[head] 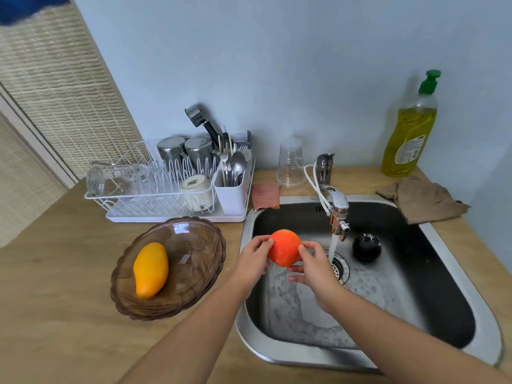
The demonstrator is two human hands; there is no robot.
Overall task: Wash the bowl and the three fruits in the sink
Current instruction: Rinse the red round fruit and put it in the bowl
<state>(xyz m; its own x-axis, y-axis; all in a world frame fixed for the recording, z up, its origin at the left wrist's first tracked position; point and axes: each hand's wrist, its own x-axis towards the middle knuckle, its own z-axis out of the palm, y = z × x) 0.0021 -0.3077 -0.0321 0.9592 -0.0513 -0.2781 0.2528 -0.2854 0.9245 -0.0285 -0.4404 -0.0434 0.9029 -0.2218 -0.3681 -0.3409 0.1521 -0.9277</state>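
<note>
Behind right hand (314, 270) with fruit (284, 248), half-hidden drain (340, 269)

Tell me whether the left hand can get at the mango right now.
Probably yes, once freed. The mango lies uncovered in the open bowl on the counter, just left of the left hand, with nothing between. But that hand now holds the orange with the right hand.
</note>
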